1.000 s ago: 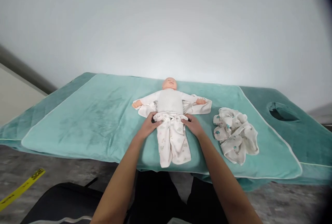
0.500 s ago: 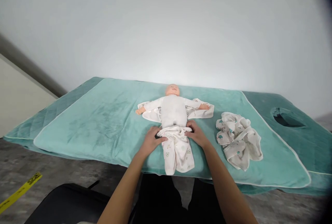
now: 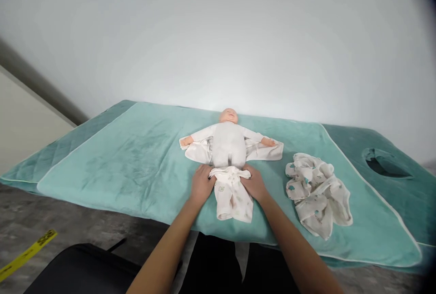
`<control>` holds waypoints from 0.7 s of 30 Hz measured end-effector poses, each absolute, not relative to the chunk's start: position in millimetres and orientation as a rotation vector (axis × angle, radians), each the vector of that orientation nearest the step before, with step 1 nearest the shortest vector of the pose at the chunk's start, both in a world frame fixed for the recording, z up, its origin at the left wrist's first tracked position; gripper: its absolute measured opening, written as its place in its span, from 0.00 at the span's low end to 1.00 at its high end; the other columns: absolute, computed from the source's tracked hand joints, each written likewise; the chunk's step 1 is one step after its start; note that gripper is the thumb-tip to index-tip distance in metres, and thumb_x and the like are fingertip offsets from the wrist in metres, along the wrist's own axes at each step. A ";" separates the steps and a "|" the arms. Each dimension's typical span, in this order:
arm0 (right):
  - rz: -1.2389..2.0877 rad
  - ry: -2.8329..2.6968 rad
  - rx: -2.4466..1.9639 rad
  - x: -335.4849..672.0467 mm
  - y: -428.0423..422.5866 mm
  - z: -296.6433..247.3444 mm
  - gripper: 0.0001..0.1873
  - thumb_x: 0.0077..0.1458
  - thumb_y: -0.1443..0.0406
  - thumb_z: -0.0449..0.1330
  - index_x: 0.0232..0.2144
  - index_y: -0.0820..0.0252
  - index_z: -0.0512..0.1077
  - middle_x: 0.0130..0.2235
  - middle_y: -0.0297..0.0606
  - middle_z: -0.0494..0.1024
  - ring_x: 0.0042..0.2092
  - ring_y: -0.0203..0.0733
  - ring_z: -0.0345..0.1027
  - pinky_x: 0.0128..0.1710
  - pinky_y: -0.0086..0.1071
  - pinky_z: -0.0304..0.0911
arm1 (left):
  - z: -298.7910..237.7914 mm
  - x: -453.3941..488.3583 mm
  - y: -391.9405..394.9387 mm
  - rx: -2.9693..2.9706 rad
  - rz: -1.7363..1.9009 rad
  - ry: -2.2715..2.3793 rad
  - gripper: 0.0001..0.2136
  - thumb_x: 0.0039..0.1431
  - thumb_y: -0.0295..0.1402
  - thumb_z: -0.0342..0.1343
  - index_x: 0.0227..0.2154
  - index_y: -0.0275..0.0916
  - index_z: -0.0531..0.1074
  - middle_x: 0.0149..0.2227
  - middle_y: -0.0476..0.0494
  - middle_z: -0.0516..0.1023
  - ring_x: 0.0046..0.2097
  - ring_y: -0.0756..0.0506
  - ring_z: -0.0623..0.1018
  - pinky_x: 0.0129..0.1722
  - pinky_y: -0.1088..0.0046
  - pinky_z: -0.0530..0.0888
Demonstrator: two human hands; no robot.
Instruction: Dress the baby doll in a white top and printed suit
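Note:
A baby doll (image 3: 229, 142) with a white cloth body lies on its back, head toward the wall and arms spread. Patterned white baby pants (image 3: 234, 196) cover its lower legs, the waistband bunched below the hips. My left hand (image 3: 202, 184) grips the waistband at its left side, fingers closed. At the opposite side, my right hand (image 3: 254, 182) pinches the same waistband. The upper parts of the doll's legs show above the pants; its feet are hidden. Beneath the arms lies a spread white baby top (image 3: 264, 151).
A crumpled white patterned garment (image 3: 318, 194) lies to the right. Everything rests on a green padded bed (image 3: 112, 162) with an oval face hole (image 3: 386, 164) at the right. A black chair (image 3: 81, 269) and yellow floor tape (image 3: 29, 255) are at lower left.
Both hands have pulled the waistband further down the doll's legs. More of the upper legs shows, and the pants look shorter and more bunched.

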State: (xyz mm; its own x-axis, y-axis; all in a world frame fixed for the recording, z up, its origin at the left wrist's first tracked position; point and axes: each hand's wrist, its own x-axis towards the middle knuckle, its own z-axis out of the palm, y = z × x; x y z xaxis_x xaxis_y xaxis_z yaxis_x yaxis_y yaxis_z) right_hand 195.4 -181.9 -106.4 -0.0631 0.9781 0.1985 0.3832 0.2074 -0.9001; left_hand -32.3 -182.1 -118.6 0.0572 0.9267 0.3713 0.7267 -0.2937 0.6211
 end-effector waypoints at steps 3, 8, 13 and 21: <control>0.843 -1.587 -1.319 196.0 -178.8 -115.5 0.05 0.45 0.65 0.57 0.22 0.55 0.63 0.25 0.31 0.67 0.31 0.42 0.61 0.32 0.34 0.54 | -121.4 -31.7 -185.6 1.919 1.103 1.662 0.05 0.55 0.29 0.52 0.32 0.41 0.72 0.36 0.43 0.77 0.41 0.39 0.76 0.44 0.60 0.73; 0.928 -1.550 -1.304 201.6 -178.4 -119.9 0.04 0.45 0.65 0.57 0.23 0.55 0.64 0.24 0.29 0.66 0.30 0.40 0.61 0.29 0.32 0.53 | -129.0 -35.4 -186.8 1.846 1.183 1.618 0.18 0.53 0.27 0.53 0.48 0.41 0.74 0.50 0.40 0.79 0.52 0.38 0.77 0.54 0.56 0.72; 0.994 -1.519 -1.264 203.6 -177.7 -122.3 0.04 0.45 0.66 0.57 0.23 0.56 0.63 0.25 0.28 0.65 0.30 0.39 0.59 0.30 0.31 0.53 | -135.0 -35.9 -183.4 1.847 1.171 1.603 0.18 0.55 0.28 0.54 0.50 0.41 0.73 0.50 0.40 0.78 0.53 0.39 0.76 0.55 0.56 0.72; 1.035 -1.528 -1.260 206.4 -178.1 -124.5 0.03 0.46 0.67 0.56 0.24 0.58 0.63 0.26 0.28 0.63 0.31 0.37 0.58 0.31 0.30 0.53 | -137.9 -35.3 -183.2 1.839 1.171 1.583 0.18 0.56 0.26 0.53 0.50 0.39 0.72 0.49 0.41 0.77 0.51 0.41 0.76 0.53 0.61 0.71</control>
